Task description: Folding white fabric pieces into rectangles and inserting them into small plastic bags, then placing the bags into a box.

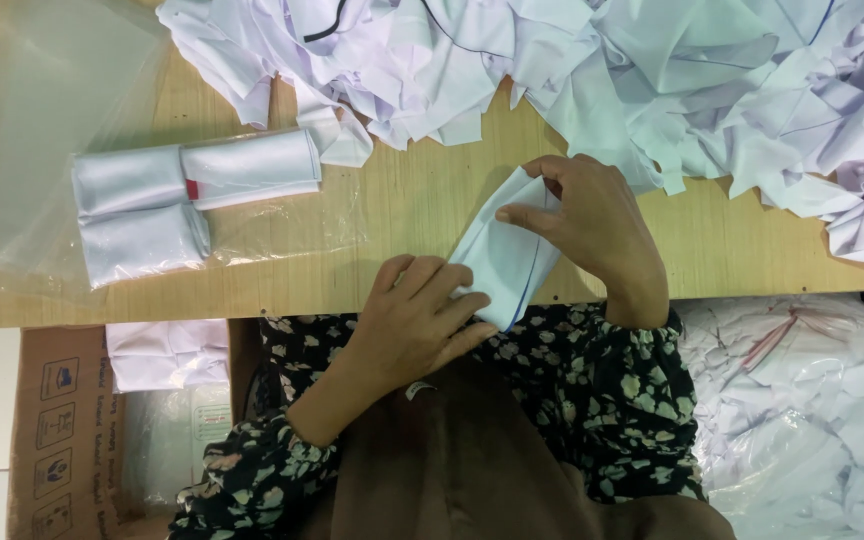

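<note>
My left hand [414, 322] and my right hand [590, 222] both grip a small pale blue-white cloth piece [505, 258] with a thin dark line along it. The cloth is folded into a narrow shape at the near edge of the wooden table [422, 205]. The left fingers press its lower end, while the right thumb and fingers pinch its upper end. A large heap of white cloth pieces [592, 70] lies just beyond my right hand.
Three rolled white cloth bundles [177, 195] lie on clear plastic bags [42, 130] at the table's left. A cardboard box [62, 430] with folded cloth stands below left. A plastic sack of white cloth [802, 420] sits below right.
</note>
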